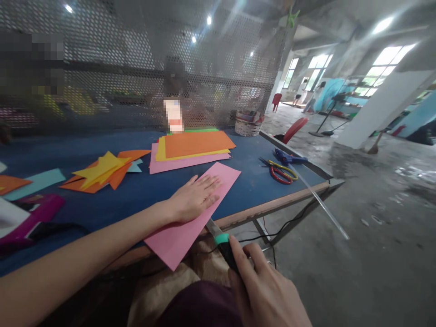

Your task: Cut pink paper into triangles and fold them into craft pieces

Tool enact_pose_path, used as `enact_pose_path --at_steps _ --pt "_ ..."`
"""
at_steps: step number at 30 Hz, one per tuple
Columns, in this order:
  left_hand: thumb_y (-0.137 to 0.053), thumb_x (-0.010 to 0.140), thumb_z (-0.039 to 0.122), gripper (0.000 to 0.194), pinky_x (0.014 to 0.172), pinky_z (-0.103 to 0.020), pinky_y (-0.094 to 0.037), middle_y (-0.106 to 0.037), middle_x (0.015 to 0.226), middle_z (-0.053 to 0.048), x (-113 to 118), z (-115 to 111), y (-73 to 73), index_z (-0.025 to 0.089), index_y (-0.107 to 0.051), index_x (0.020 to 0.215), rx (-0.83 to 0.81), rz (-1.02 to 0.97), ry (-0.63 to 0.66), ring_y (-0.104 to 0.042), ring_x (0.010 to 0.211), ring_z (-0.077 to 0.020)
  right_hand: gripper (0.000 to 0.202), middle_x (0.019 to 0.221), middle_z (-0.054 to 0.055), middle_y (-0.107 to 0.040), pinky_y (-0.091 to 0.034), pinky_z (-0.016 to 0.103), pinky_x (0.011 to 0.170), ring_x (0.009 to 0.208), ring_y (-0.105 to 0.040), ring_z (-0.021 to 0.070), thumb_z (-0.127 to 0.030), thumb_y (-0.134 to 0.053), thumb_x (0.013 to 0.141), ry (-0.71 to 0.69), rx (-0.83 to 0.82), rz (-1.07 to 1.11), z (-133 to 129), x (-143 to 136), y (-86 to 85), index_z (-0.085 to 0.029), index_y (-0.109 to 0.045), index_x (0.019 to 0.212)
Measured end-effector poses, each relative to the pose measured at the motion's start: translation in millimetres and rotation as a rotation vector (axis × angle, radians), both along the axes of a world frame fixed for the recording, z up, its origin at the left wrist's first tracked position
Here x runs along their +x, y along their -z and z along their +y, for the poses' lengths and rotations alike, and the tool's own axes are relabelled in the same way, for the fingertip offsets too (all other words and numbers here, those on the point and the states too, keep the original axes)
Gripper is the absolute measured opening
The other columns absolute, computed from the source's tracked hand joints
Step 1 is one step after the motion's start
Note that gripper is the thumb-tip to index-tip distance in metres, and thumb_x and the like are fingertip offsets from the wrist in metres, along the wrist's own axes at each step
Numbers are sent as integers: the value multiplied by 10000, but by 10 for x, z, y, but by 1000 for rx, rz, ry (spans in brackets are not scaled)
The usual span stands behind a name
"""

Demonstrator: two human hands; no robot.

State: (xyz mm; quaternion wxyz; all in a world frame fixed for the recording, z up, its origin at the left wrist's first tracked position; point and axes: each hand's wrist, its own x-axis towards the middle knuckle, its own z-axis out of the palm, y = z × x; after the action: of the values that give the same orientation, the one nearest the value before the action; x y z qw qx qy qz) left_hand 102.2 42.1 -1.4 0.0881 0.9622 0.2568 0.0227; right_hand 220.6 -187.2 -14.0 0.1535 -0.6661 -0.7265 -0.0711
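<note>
A pink sheet of paper [190, 236] lies slantwise over the table's front edge, its near corner sticking out past it. My left hand [195, 197] rests flat on the sheet, fingers stretched out. In my right hand [264, 281] is a knife [225, 245] with a black handle and a green collar. Its metal blade meets the right edge of the pink sheet, and the tip is hidden there. Behind the sheet sits a stack of coloured paper [197, 143], orange on top, with yellow and pink below.
Yellow and orange paper stars [102, 170] lie left on the blue table [245, 200]. Red-and-yellow-handled scissors [282, 172], a blue glue gun [289, 156] with a clear stick [327, 213], and a basket [250, 122] are right. A magenta object [44, 211] stands far left. Perforated mesh backs the table.
</note>
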Motion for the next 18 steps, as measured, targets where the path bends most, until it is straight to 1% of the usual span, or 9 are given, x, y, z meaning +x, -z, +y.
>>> enact_pose_path --at_steps 6,11,15,18 --pt "-108 980 507 582 1167 -491 -91 -159 1566 0 -5 3 20 243 -191 1492 10 -4 6 -129 1454 -199 461 1060 136 -610 -569 281 489 696 -688 191 -247 -348 941 -9 -26 6 60 2 -43 -114 -350 1382" --pt "-100 982 492 582 1167 -493 -85 -141 1568 0 -1 -12 -1 228 -182 1495 10 19 1 -116 1456 -198 461 1060 117 -600 -579 299 522 760 -691 204 -249 -357 945 10 -67 64 63 24 -91 -146 -337 1394" --pt "-111 981 496 584 1165 -498 -100 -148 1567 -9 0 -21 -10 228 -191 1493 12 6 1 -134 1453 -207 444 1064 114 -596 -576 299 527 763 -688 203 -242 -343 951 10 -64 52 60 30 -100 -166 -337 1389" --pt "-106 981 490 584 1166 -495 -101 -141 1567 -12 4 -22 -10 223 -185 1495 20 10 -1 -129 1454 -208 455 1090 123 -587 -573 304 512 765 -686 206 -248 -322 954 28 -96 44 79 14 -96 -156 -321 1400"
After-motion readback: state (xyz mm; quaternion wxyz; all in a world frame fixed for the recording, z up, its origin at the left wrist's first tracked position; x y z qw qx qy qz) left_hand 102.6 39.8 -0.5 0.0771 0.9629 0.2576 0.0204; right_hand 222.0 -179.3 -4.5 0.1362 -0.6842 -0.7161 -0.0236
